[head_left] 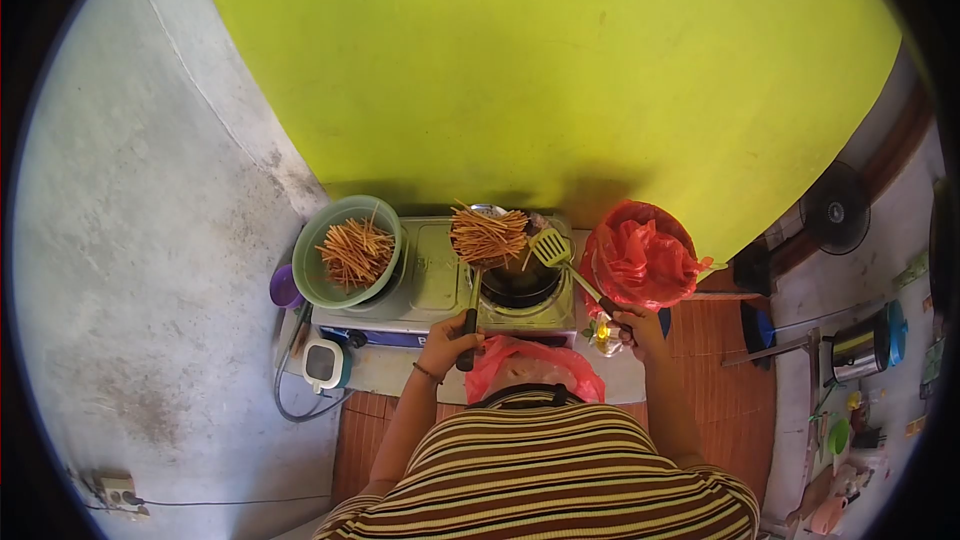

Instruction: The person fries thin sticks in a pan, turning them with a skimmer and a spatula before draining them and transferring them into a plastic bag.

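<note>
My left hand (452,343) is closed round the black handle of a skimmer (472,312), at the front of the stove. A heap of thin golden-brown fried sticks (490,236) lies on the skimmer's head, hiding most of it, above the left edge of the wok (520,290). Dark oil shows in the wok. My right hand (636,325) grips the handle of a slotted turner (551,248), its pale head over the wok's right side, close to the sticks. On the left of the stove stands a green basin (308,285) holding more fried sticks.
The gas stove (432,285) stands against a yellow-green wall. To its right is a container lined with a red plastic bag (640,260). Another red bag (530,365) lies at the front edge. A white-lidded box (323,364) and hose (280,390) are at left.
</note>
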`<state>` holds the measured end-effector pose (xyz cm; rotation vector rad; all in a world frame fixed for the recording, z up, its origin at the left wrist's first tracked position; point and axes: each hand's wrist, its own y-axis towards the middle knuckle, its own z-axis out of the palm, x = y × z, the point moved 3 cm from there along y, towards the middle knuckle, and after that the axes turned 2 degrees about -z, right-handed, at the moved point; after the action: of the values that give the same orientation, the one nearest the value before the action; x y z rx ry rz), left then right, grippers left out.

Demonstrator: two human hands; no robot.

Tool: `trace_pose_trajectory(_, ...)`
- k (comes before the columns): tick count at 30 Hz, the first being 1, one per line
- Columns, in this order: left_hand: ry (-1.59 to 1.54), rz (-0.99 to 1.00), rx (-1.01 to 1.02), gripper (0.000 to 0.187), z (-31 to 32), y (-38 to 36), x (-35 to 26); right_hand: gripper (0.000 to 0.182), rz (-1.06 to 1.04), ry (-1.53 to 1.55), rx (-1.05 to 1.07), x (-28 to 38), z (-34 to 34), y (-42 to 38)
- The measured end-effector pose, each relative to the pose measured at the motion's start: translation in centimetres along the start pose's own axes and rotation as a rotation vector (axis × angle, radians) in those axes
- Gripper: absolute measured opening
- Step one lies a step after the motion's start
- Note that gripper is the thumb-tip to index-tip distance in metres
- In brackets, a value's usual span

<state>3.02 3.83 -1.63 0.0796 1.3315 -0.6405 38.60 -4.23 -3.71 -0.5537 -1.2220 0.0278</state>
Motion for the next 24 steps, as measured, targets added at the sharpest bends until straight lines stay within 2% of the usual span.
trace_pose_trajectory(6,0.058,-0.015,-0.025,0.043,-0.5,-0.3,0.6,0.034,-0.081,-0.089,-0.004,3.4,0.4,-0.9)
trace_pose_trajectory(9,0.045,-0.011,-0.011,0.024,-0.5,-0.1,1.3,0.036,-0.144,-0.178,0.043,5.3,1.2,-0.9)
trace_pose_trajectory(13,0.066,-0.038,0.042,0.026,0.1,0.2,2.3,0.036,-0.398,-0.511,0.049,5.4,3.0,-0.5)
trace_pose_trajectory(16,0.077,-0.055,0.088,0.035,0.7,0.4,3.0,0.033,-0.716,-0.728,0.035,5.5,5.4,-1.5)
trace_pose_trajectory(19,0.060,-0.057,0.099,0.035,1.7,0.2,2.8,0.034,-0.756,-0.990,-0.032,7.2,7.2,-3.7)
trace_pose_trajectory(21,0.015,-0.074,0.114,0.036,2.1,0.0,2.9,0.034,-0.762,-1.037,-0.080,7.1,7.5,-3.8)
trace_pose_trajectory(24,-0.106,-0.117,0.155,0.027,2.7,-0.1,3.5,0.034,-0.844,-1.137,-0.161,6.5,7.6,-3.5)
